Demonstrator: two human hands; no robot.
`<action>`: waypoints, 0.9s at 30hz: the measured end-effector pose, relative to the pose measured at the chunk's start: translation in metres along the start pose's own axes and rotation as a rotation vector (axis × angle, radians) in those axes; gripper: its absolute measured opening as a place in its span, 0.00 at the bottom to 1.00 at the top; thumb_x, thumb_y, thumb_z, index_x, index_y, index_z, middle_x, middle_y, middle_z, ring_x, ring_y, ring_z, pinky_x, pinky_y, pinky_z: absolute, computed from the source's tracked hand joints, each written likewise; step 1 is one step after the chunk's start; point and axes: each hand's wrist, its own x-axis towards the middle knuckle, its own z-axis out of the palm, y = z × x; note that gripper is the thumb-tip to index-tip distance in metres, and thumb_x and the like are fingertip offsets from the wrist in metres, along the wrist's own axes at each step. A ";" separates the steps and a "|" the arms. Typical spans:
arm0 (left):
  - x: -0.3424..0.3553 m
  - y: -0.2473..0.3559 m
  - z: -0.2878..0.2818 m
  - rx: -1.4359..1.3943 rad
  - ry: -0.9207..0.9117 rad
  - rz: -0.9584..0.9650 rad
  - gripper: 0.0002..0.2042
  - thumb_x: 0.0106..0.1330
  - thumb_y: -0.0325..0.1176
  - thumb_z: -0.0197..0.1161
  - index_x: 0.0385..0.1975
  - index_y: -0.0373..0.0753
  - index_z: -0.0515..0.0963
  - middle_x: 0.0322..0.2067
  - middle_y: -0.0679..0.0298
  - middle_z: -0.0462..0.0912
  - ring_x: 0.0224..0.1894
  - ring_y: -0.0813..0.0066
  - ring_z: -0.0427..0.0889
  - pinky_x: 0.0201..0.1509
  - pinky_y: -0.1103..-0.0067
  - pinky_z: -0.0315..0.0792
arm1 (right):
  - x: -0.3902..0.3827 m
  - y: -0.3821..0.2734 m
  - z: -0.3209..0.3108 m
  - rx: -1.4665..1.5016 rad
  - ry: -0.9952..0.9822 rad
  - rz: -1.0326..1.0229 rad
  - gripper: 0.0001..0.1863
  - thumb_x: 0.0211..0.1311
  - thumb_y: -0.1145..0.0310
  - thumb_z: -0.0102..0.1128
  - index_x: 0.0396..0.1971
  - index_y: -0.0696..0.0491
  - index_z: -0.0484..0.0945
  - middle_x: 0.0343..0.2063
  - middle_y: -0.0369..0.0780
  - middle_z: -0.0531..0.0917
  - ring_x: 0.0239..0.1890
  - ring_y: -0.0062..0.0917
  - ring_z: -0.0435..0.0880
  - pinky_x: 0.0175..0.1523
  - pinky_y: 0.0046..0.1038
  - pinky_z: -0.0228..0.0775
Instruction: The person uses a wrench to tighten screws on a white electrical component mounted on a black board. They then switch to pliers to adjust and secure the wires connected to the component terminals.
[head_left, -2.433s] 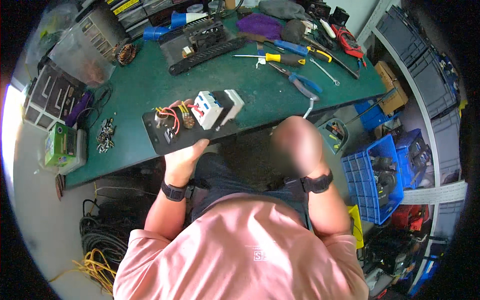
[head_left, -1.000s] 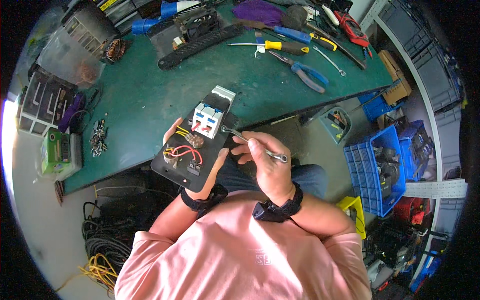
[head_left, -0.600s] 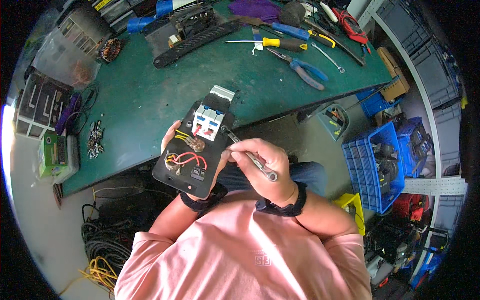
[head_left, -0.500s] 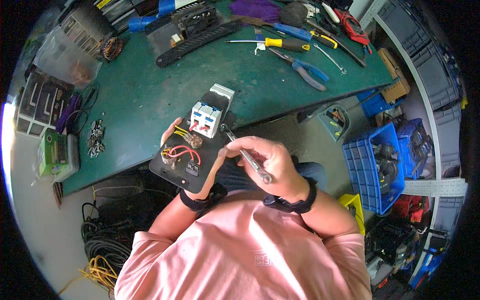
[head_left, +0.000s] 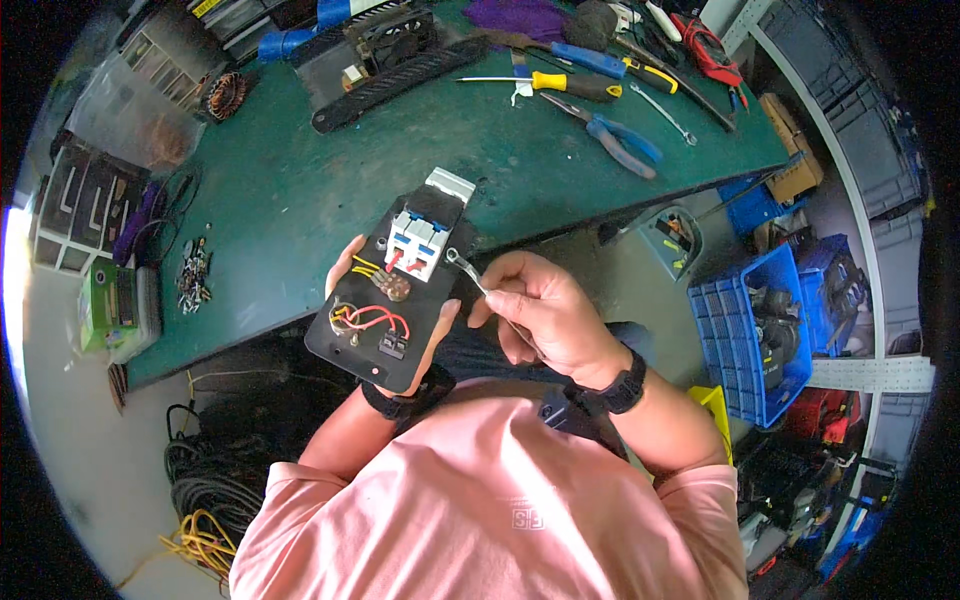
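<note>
My left hand (head_left: 435, 345) grips a black mounting plate (head_left: 365, 355) from beneath and around its edges, over the bench's front edge. On it are a white two-part breaker (head_left: 418, 240) with blue toggles, a brown round component (head_left: 390, 285) with yellow wires, red wires (head_left: 380, 312) and a small black switch (head_left: 393, 345). My right hand (head_left: 515, 305) pinches a silver ring wrench (head_left: 470, 270) between thumb and fingers; its ring end is at the plate's right edge beside the breaker, and its other end is hidden by my hand.
The green bench (head_left: 250, 160) holds pliers (head_left: 620, 145), a yellow screwdriver (head_left: 590, 85), a spare wrench (head_left: 660, 110), a fan assembly (head_left: 390, 50) and loose small fasteners (head_left: 195, 270). Drawer units (head_left: 75, 200) stand left; blue crates (head_left: 740, 330) and shelving (head_left: 860, 160) are at right.
The wrench moved from the bench into my right hand. Over the last half second that hand shifted right and changed its grip, covering the wrench's near end. The plate has turned more upright since earlier.
</note>
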 end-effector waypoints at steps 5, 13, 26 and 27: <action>0.001 0.000 0.003 0.076 0.020 0.137 0.51 0.41 0.38 0.80 0.63 0.33 0.53 0.53 0.54 0.68 0.53 0.64 0.73 0.60 0.70 0.67 | -0.006 0.000 0.013 0.003 0.032 0.129 0.10 0.70 0.66 0.50 0.41 0.56 0.73 0.27 0.43 0.83 0.18 0.21 0.80 0.18 0.17 0.68; -0.006 -0.021 0.003 0.099 -0.048 0.046 0.46 0.45 0.49 0.75 0.61 0.38 0.55 0.52 0.56 0.71 0.54 0.65 0.73 0.62 0.68 0.64 | -0.001 -0.002 0.014 -0.097 -0.047 0.277 0.16 0.71 0.60 0.47 0.41 0.58 0.76 0.26 0.42 0.83 0.21 0.25 0.83 0.24 0.21 0.74; -0.008 -0.031 0.003 0.161 0.030 0.232 0.54 0.39 0.46 0.80 0.64 0.41 0.47 0.63 0.52 0.56 0.63 0.58 0.64 0.66 0.66 0.62 | 0.014 -0.007 -0.009 -0.212 -0.094 0.261 0.17 0.68 0.60 0.53 0.26 0.58 0.78 0.16 0.40 0.80 0.14 0.20 0.77 0.17 0.19 0.65; -0.008 -0.030 0.004 0.149 0.042 0.224 0.54 0.39 0.45 0.80 0.63 0.40 0.47 0.62 0.52 0.56 0.63 0.58 0.65 0.65 0.66 0.62 | 0.014 -0.007 -0.010 -0.229 -0.075 0.268 0.17 0.68 0.60 0.53 0.26 0.58 0.78 0.15 0.39 0.79 0.13 0.19 0.75 0.17 0.19 0.63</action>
